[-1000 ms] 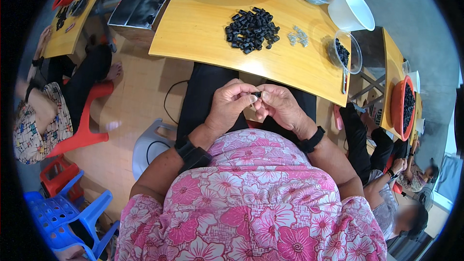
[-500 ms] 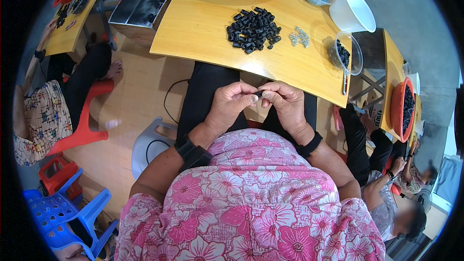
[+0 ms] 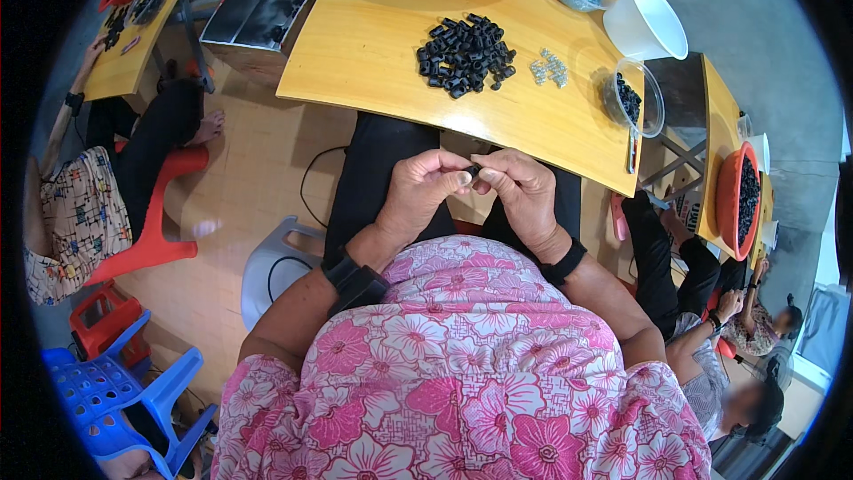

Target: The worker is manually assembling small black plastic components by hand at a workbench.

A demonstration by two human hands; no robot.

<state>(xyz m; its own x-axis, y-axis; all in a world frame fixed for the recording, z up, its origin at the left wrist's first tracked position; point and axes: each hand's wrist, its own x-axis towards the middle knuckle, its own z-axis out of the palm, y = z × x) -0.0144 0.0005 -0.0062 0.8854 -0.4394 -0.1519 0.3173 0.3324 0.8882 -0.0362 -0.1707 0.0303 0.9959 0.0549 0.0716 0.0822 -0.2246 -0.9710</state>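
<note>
**Small black part pinched between both hands above the lap**

The left hand and right hand meet just off the near edge of the yellow table, over the person's dark trousers. Thumb and forefinger of each hand press together on a small black piece, fingertips nearly touching; the other fingers curl in. The piece looks like one of the pile of black parts lying near the middle of the table, with a few small clear pieces just beside it. It is probably hard plastic, light and stiff, and easily dropped. A fingertip pinch on its sides suits it; its exact shape is too small to tell.
</note>
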